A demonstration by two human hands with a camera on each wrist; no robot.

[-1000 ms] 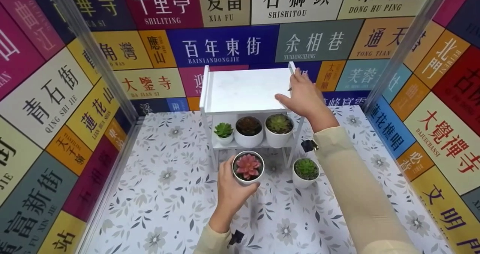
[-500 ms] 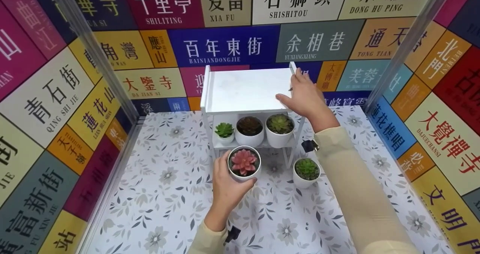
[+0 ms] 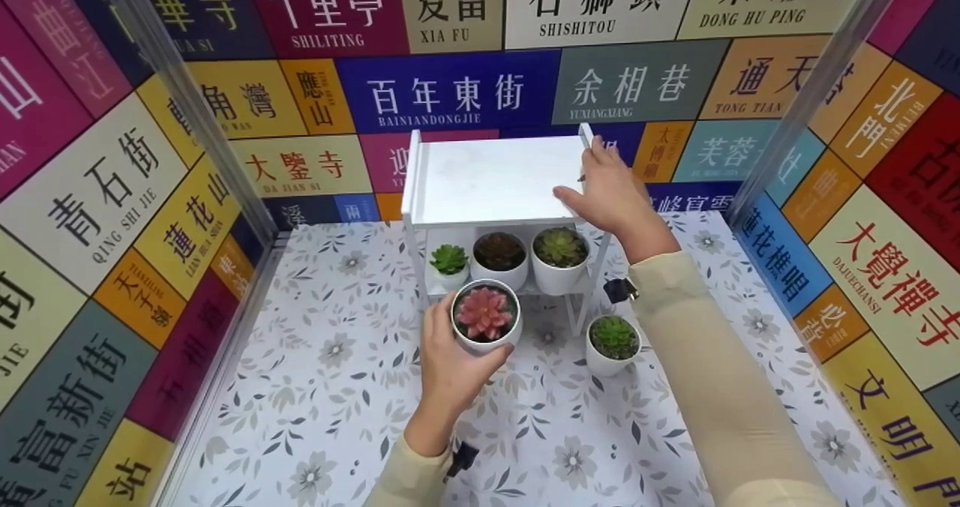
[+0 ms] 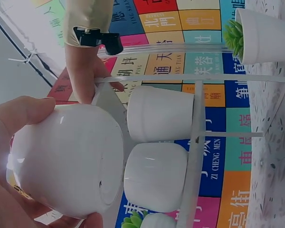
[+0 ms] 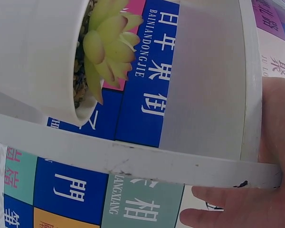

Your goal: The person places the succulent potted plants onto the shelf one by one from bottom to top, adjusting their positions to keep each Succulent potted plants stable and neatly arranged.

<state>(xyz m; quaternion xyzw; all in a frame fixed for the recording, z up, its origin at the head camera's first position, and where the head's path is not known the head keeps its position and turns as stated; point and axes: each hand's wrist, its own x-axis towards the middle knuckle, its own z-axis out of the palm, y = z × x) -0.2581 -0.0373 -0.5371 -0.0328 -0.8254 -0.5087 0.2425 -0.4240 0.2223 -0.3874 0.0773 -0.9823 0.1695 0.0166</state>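
My left hand [image 3: 454,368] grips a white pot holding a red succulent [image 3: 484,315], in front of the lower tier of a white two-tier plant shelf [image 3: 491,181]. From the left wrist, the white pot [image 4: 71,159] appears close, thumb on one side and fingers on the other. My right hand [image 3: 615,196] holds the shelf's upper right side, its thumb on the top board and fingers over the side rail. Along the lower tier stand a small green succulent [image 3: 448,259], a dark brown succulent [image 3: 499,252] and a pale green succulent [image 3: 560,248], all in white pots.
Another green succulent in a white pot [image 3: 613,344] stands on the leaf-patterned tabletop [image 3: 330,409], right of the shelf near my right forearm. Colourful sign-covered walls [image 3: 450,91] enclose the table at the back and both sides.
My left hand has carried the red succulent slightly left and up in the head view, closer to the lower tier. The right hand has stayed on the shelf.
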